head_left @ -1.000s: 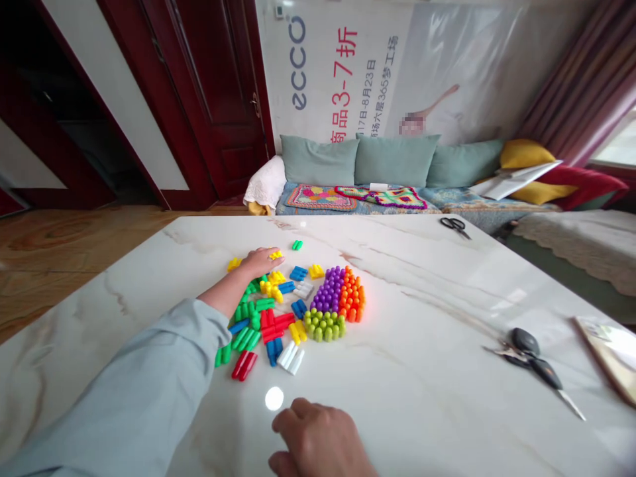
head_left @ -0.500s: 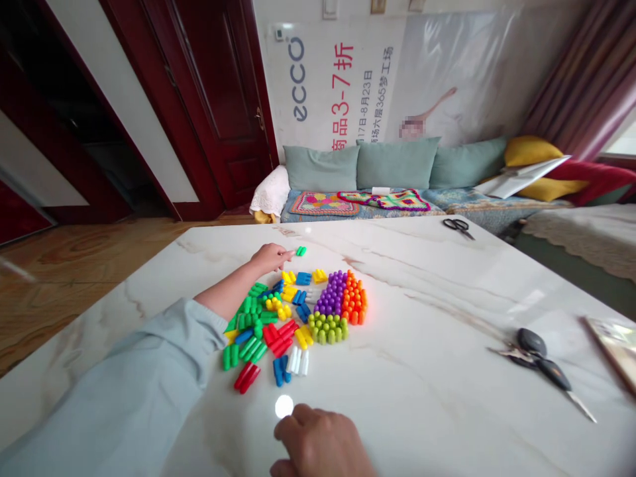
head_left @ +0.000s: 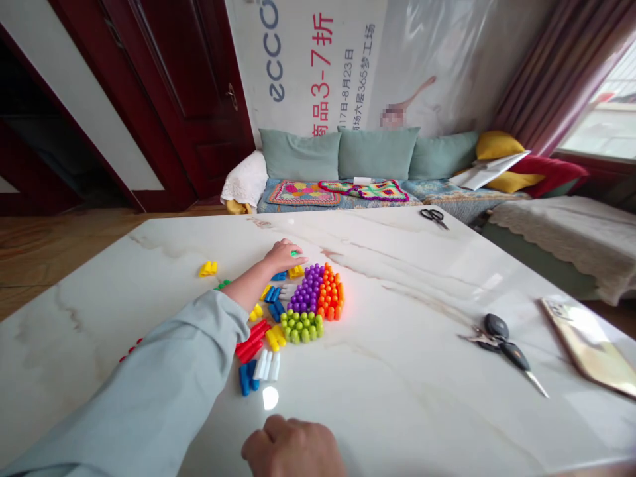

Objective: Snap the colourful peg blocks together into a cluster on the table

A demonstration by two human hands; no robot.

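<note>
Stretched forward over the table, my left hand (head_left: 284,258) has its thumb and fingers around a small green plastic block (head_left: 295,253). Under and beside that forearm lie loose toy blocks: red (head_left: 252,341), blue (head_left: 248,377), white (head_left: 267,365) and yellow (head_left: 275,338). The arm hides part of the pile. Grouped pegs stand to the right of the pile: purple (head_left: 307,290), orange (head_left: 330,293) and light green (head_left: 301,326). My right hand (head_left: 295,450) is closed low over the near side of the table, and nothing shows in it.
On the white marbled table (head_left: 397,371) lie keys (head_left: 501,341), a phone (head_left: 591,341) and black scissors (head_left: 434,218). A lone yellow block (head_left: 208,268) and red pieces (head_left: 131,349) sit left of my arm. Beyond stands a sofa with cushions (head_left: 377,152).
My left hand has closed around the green block that lay just ahead of its fingertips. The view has turned right, and the forearm covers more of the pile. My right hand stays closed.
</note>
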